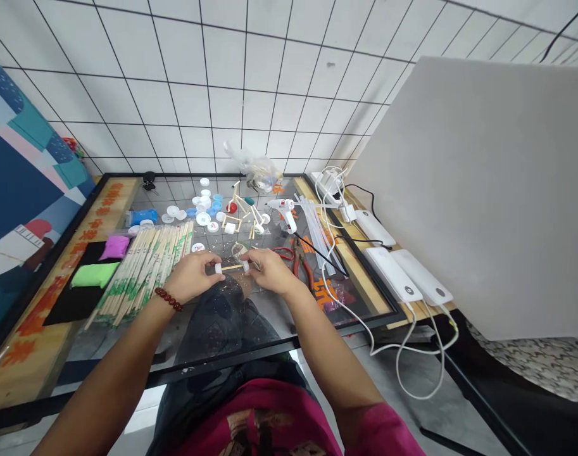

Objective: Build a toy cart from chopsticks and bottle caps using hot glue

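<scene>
Between my two hands, just above the glass tabletop, is a short wooden stick with a white bottle cap at each end. My left hand pinches the left cap between thumb and fingers. The right cap is gripped by my right hand. Beyond my hands stand small stick frames with caps, a red ball and a dark green piece. A white glue gun lies to their right.
Bundled wrapped chopsticks, green clay and purple clay lie left. Loose white and blue caps are scattered at the back. Pliers, glue sticks, white power banks and looping cables are on the right.
</scene>
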Demonstrator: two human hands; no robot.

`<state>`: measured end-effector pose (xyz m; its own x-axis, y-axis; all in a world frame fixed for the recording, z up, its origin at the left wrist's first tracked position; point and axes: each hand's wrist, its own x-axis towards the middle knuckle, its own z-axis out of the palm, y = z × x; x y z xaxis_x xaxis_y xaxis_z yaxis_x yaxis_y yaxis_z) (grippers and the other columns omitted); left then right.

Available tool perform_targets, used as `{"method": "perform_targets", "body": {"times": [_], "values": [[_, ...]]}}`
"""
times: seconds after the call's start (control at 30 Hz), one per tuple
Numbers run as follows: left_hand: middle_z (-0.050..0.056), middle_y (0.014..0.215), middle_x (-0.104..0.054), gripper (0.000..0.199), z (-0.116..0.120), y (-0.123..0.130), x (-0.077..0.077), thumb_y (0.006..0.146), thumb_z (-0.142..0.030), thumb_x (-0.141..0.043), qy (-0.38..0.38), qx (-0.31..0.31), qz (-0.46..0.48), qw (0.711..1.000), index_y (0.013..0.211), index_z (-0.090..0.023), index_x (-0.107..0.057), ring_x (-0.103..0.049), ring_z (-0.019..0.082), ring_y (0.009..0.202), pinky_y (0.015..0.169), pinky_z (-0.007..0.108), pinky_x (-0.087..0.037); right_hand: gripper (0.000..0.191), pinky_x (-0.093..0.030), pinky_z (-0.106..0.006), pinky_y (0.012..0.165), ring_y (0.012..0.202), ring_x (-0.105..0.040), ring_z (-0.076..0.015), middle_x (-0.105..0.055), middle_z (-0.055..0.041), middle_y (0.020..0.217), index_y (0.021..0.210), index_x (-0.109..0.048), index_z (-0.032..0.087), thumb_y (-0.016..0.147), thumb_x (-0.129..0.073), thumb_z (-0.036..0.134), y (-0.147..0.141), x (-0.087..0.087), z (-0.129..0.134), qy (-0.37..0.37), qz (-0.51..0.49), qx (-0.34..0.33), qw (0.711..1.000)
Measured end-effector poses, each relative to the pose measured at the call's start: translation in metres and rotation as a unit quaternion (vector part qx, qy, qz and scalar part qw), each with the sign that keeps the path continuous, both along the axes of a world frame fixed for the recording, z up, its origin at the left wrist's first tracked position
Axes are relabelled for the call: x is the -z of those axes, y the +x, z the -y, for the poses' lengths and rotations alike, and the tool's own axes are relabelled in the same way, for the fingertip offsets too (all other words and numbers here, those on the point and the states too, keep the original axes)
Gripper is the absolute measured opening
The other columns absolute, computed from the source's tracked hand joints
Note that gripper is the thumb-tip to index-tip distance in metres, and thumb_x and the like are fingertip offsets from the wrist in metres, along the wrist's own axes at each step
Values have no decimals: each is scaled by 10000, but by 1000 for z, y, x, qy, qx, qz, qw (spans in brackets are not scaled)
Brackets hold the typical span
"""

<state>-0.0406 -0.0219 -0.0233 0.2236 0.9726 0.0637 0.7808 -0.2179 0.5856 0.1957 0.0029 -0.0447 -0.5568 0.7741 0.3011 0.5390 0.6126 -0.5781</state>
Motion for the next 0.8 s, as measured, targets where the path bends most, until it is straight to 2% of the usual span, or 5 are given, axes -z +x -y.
{"method": "perform_targets", "body": {"times": [0.2,0.4,0.5,0.63,0.8], "values": [[73,989,-742,312,2,2,-1,691,-364,-723,18,38,4,999,960,-206,-740,-667,280,922,826,401,-504,395,-478,-349,930,1042,-674,-250,-740,-98,1092,1124,-693,184,761,-680,27,2,-2,0,-8,8,4,1000],[94,1044,-711,523,2,1,-4,630,-335,-793,13,48,5,999,1120,-177,-700,-660,293,933,824,413,-514,634,-510,-355,886,959,-680,-222,-705,-105,1166,1305,-592,178,708,-773,69,5,2,-2,-67,-47,19,997],[111,1105,-695,572,4,3,-3,647,-372,-801,29,50,3,998,1170,-177,-676,-652,317,1014,876,435,-510,529,-505,-352,863,942,-671,-228,-716,-99,1091,1213,-635,163,711,-794,108,3,2,-2,-51,-35,25,998],[125,1210,-674,503,8,10,1,743,-374,-744,113,44,-17,992,1208,-200,-664,-605,335,1144,949,462,-478,354,-501,-320,822,888,-668,-210,-727,-78,971,1097,-679,154,756,-765,117,-3,0,1,-30,-45,17,998],[75,1020,-760,212,12,20,5,907,-291,-565,208,58,-78,973,981,-236,-757,-637,299,1080,1037,521,-387,349,-512,-317,819,874,-671,-204,-729,-96,1005,1127,-684,146,787,-760,158,-8,1,4,-12,-64,-13,998]]}}
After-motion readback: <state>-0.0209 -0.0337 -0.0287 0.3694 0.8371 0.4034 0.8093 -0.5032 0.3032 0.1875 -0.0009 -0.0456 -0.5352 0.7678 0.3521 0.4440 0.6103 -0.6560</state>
